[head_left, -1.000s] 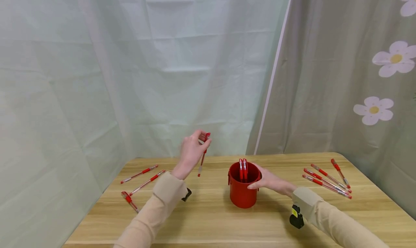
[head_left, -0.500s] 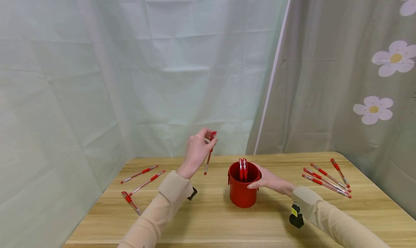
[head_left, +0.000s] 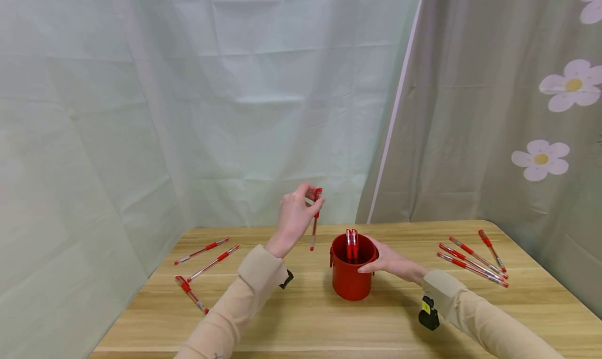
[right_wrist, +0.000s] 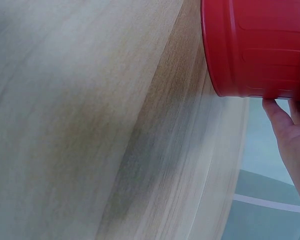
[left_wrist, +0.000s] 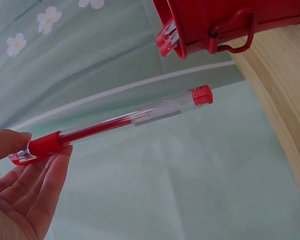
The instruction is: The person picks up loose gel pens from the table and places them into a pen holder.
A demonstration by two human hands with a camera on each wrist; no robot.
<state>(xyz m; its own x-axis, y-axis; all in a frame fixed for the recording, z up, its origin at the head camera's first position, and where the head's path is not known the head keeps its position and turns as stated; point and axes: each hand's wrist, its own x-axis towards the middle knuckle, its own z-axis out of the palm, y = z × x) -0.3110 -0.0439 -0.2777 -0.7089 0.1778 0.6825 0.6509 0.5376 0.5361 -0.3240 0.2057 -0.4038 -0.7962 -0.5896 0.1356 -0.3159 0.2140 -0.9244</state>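
My left hand (head_left: pixel 295 212) pinches a clear-barrelled pen (left_wrist: pixel 105 126) with a red cap and red grip. It holds the pen by the capped end, nearly upright above the table, its red tail end hanging down left of the bucket. My right hand (head_left: pixel 390 259) grips the right side of a small red bucket (head_left: pixel 351 286), thumb in front at the rim. The bucket stands upright on the table. Two red pens (head_left: pixel 351 244) lean inside it with their capped ends above the rim. In the right wrist view, fingers (right_wrist: pixel 280 117) press against the bucket's wall (right_wrist: pixel 260 55).
On the wooden table (head_left: pixel 301 322), several loose red pens (head_left: pixel 470 262) lie at the right. At the left lie a red pen (head_left: pixel 202 251), another pen (head_left: pixel 213 263) and a third pen (head_left: pixel 192 294). Curtains (head_left: pixel 263 113) hang behind the table.
My left hand has moved right with the pen, bringing it closer to the bucket and slightly higher. The right hand and the bucket have stayed in place.
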